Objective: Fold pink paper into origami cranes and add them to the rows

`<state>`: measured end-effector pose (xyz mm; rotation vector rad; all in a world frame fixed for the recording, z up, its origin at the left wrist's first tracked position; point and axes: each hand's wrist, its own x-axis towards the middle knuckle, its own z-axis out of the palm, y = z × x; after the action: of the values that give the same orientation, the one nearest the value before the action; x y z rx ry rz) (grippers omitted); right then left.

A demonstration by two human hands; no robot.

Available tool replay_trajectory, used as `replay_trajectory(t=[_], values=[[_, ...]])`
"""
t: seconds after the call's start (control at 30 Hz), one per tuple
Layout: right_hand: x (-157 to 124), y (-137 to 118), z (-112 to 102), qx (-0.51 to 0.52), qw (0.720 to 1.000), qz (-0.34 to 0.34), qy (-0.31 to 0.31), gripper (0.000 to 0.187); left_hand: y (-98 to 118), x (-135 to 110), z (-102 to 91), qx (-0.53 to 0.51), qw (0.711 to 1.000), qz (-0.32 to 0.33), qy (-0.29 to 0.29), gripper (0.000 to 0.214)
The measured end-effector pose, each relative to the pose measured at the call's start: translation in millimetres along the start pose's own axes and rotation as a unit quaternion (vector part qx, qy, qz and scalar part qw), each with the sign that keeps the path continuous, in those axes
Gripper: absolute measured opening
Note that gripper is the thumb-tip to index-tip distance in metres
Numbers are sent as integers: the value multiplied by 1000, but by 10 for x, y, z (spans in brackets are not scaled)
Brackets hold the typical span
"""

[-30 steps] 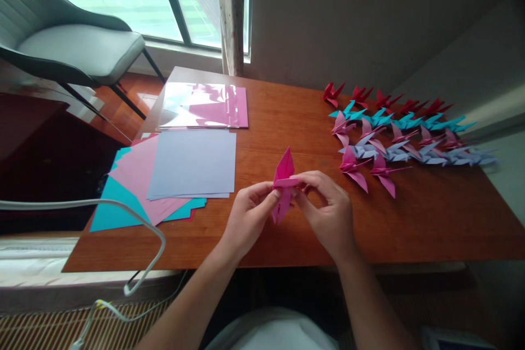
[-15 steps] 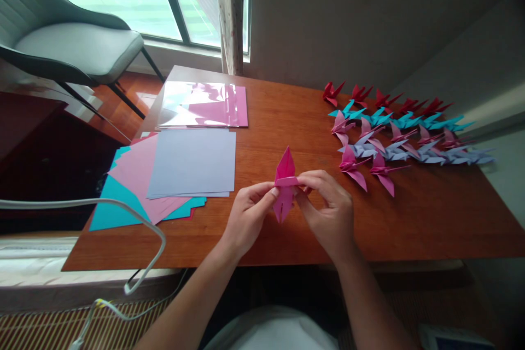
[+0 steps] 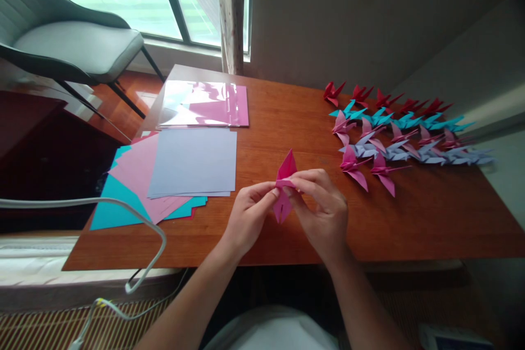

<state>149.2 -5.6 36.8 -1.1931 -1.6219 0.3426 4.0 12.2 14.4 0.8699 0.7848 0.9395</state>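
Observation:
Between my two hands is a partly folded pink origami paper (image 3: 283,209), pointed at its top and bottom, with a narrow slit in the lower half and a strip folded across its middle. My left hand (image 3: 250,213) pinches its left edge between thumb and fingers. On the other side, my right hand (image 3: 324,208) is closed on the folded strip, its thumb and fingertips pressed near the centre and covering part of the paper. The paper is held above the wooden table (image 3: 262,240).
Rows of folded paper cranes (image 3: 383,169) in red, blue, pink and lavender stand at the right. Loose coloured sheets (image 3: 192,161) lie at the left, below a clear packet of paper (image 3: 197,104). A white cable (image 3: 162,238) loops over the table's left front corner.
My right hand has shifted left along the strip, its fingertips now nearer the paper's middle. The paper's upper point leans slightly further right. My left hand keeps its pinch.

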Motion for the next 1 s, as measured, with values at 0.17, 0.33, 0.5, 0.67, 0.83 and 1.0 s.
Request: replay_trajectory(t=[0.17, 0.33, 0.5, 0.67, 0.83, 1.0], values=[[-121, -21, -16, -42, 997, -62, -20, 34, 18, 9, 4, -62, 998, -14, 27, 18], [-259, 26, 27, -92, 991, -93, -23, 44, 82, 9, 31, -111, 991, -46, 56, 21], [-286, 63, 34, -104, 989, -100, -28, 49, 107, 5, 32, -118, 990, -57, 57, 22], [-257, 56, 14, -91, 992, -80, -29, 47, 89, 9, 34, -107, 990, -53, 69, 23], [-108, 20, -20, -48, 998, -42, -1, 31, 57, 7, 34, -55, 997, -27, 38, 24], [47, 6, -54, -28, 999, 22, -12, 14, 75, 0, 76, -7, 999, -12, 47, 26]])
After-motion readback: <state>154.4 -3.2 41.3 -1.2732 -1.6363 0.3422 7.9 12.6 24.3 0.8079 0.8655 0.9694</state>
